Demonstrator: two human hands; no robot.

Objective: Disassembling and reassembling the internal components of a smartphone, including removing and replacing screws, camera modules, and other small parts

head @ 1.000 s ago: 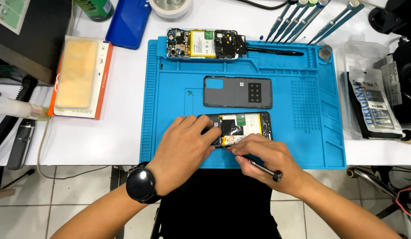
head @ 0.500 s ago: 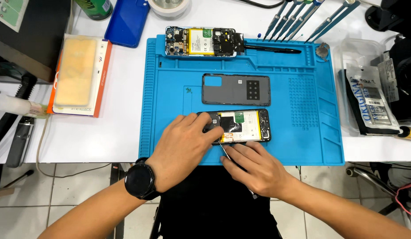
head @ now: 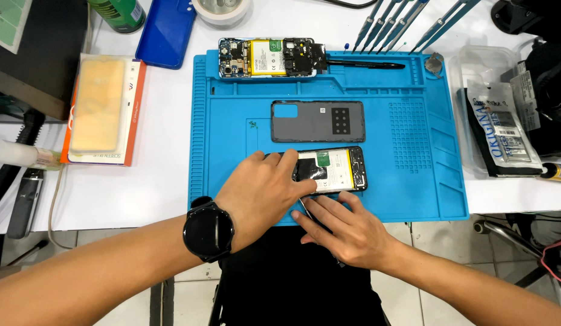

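Right hand (head: 347, 232) shifted slightly; thin tool now mostly hidden beneath flat, spread fingers. Left hand (head: 265, 190) lies flat, pressing opened phone (head: 335, 172) on blue mat (head: 413, 181), near edge. Risk: tool slip could puncture battery or scratch board.

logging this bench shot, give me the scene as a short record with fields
setting: blue work mat on a white table
left hand: left hand presses on the opened phone
right hand: right hand lies at the mat's near edge, by a thin tool whose grip I cannot make out
behind: grey back cover, second opened phone
wrist: black watch
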